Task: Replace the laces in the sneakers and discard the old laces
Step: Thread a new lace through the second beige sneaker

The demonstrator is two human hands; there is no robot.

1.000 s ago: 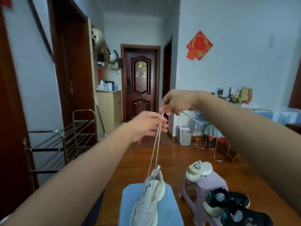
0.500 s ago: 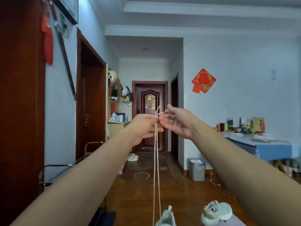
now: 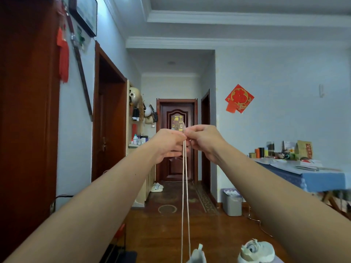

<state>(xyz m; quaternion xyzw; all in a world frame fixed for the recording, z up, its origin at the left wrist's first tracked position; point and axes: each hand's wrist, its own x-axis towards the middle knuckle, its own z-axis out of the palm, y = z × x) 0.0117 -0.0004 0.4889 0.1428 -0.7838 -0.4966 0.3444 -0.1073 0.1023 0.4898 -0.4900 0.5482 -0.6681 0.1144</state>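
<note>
Both lace [image 3: 185, 186] strands are pinched up high at arm's length between the left hand [image 3: 167, 144] and right hand [image 3: 204, 141], fingertips touching. The strands hang straight down to the sneaker [image 3: 197, 255] at the bottom edge, with the second sneaker [image 3: 256, 252] sat just right.

The room is evenly lit by soft, cool, bluish light with no hard shadows or glare. The hallway is dimmer. Wide-angle distortion bends the dark door frame [image 3: 28, 111] at the left edge. Detail is slightly soft throughout, especially toward the corners.
</note>
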